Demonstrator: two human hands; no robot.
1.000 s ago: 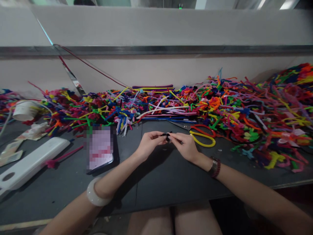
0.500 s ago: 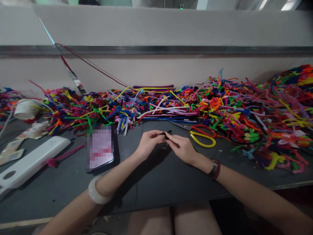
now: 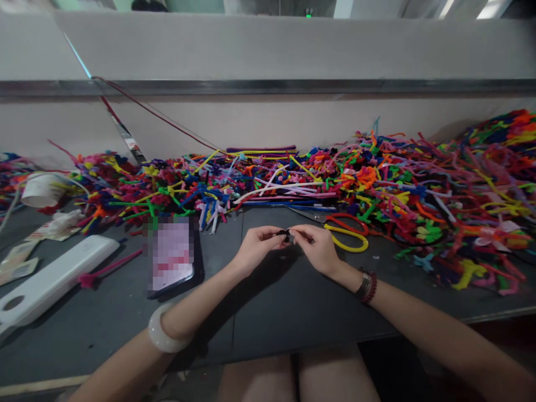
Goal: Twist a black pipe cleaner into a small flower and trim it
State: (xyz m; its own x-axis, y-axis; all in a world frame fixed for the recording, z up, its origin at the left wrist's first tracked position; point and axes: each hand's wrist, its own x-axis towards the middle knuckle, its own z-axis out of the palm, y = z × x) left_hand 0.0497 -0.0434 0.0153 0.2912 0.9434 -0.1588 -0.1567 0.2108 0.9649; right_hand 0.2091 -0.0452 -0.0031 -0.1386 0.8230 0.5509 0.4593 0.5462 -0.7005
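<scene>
A small black piece (image 3: 286,232), perhaps a bent pipe cleaner, is held between my two hands above the dark table (image 3: 288,301). My left hand (image 3: 257,245) is closed, thumb and fingers pinching the piece. Fingertips of my right hand (image 3: 316,245) are pressed together at the piece's right side; whether they grip it is too small to tell for certain. Scissors with one red and one yellow handle (image 3: 352,239) lie just beyond my right hand. Behind both hands stretches a long heap of colourful pipe cleaners (image 3: 276,181).
A phone (image 3: 173,254) lies left of my left hand. Further left are a long white device (image 3: 62,279), a pink stem (image 3: 111,267), packets (image 3: 19,259) and a white cup (image 3: 41,190). A grey ledge (image 3: 268,86) runs behind the heap.
The fingers of my right hand have shifted slightly and drawn back from the black piece, which now looks shorter and more compact. My left hand still pinches it.
</scene>
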